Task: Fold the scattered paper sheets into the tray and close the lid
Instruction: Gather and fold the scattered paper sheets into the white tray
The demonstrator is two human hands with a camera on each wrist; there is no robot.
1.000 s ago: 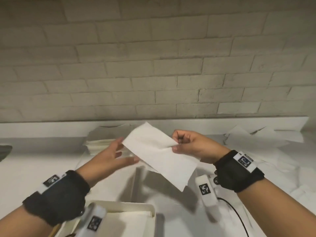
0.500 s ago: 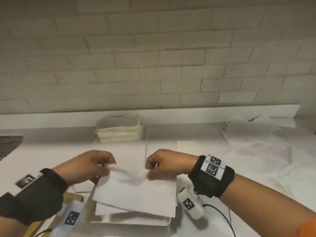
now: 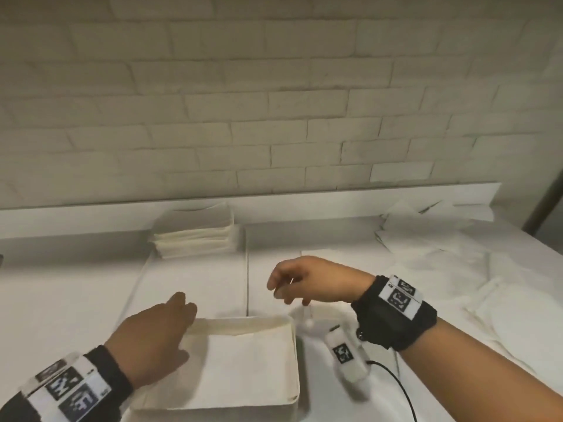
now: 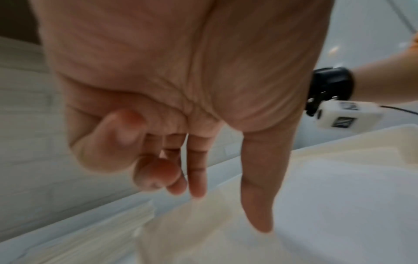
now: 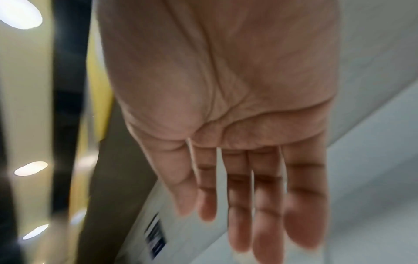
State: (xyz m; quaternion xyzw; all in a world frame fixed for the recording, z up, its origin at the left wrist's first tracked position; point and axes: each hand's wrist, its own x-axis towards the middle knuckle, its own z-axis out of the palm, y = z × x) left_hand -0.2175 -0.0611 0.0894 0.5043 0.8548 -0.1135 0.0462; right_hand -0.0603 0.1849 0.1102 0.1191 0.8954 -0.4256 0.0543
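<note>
- Left hand (image 3: 152, 339) and right hand (image 3: 307, 281): bare, no gloves or rings.
- Black wristband (image 3: 396, 315) on each forearm, carrying white tags (image 3: 400, 296) printed with black square-pattern markers.
- White camera pod (image 3: 345, 354) under the right wrist, trailing a thin black cable (image 3: 396, 382).
- Possibly an orange sleeve edge, too blurred to confirm.

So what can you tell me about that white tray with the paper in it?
The tray is a shallow, cream-white rectangular box with rounded corners, seemingly thin plastic or card. It sits open on the white counter, no lid on it. A folded white paper sheet lies flat inside. The left hand reaches over its left edge.
</note>
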